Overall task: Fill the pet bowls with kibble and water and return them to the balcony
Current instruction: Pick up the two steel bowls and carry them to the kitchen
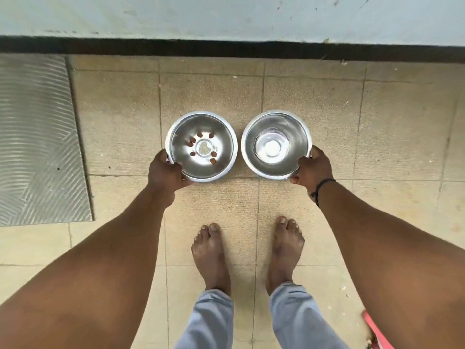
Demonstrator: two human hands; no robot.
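Note:
Two shiny steel pet bowls sit side by side over the tan tiled floor, in front of my bare feet. The left bowl [224, 137] holds several brown kibble pieces scattered round its flat bottom. My left hand [164, 170] grips its near-left rim. The right bowl [297, 132] holds a little clear water at the bottom. My right hand [313, 170], with a dark band at the wrist, grips its near-right rim. Whether the bowls rest on the floor or hang just above it cannot be told.
A pale wall [226, 16] with a dark skirting strip [226, 49] runs across just beyond the bowls. A grey ribbed mat [37, 139] lies to the left. A pink object [377, 331] pokes in at the lower right.

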